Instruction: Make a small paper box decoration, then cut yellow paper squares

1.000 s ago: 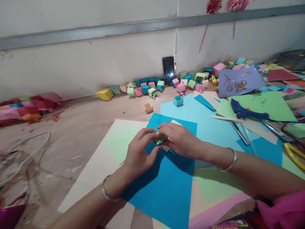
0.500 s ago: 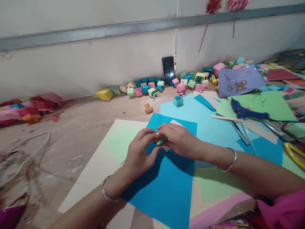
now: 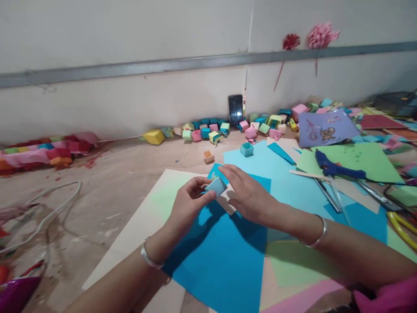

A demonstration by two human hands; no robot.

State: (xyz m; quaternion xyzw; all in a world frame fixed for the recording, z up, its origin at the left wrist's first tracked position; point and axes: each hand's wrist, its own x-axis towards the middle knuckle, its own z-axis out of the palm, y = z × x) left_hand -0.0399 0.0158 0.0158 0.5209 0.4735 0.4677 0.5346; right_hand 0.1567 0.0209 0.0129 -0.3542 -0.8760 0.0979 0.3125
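A small light-blue folded paper box (image 3: 216, 188) is pinched between the thumb and fingers of my left hand (image 3: 190, 201), above a blue paper sheet (image 3: 233, 256). Bits of green and a pale strip show at its upper edge. My right hand (image 3: 249, 195) is beside the box, its fingers stretched out and thumb apart, holding nothing that I can see. Under the hands, a cream paper piece (image 3: 229, 202) lies on the blue sheet. Just beyond them stand an open peach paper box (image 3: 209, 157) and an open teal paper box (image 3: 246, 149).
Several small paper boxes (image 3: 205, 132) line the wall near a phone (image 3: 235, 110). At right lie a blue glue gun (image 3: 337, 165), a silver pen (image 3: 326, 195) and yellow-handled scissors (image 3: 400, 228). A white cable (image 3: 61, 213) loops at left.
My right hand has come off the small paper box, and its fingers have straightened. The box is now tilted in my left hand with its blue side showing. The camera view has tipped upward.
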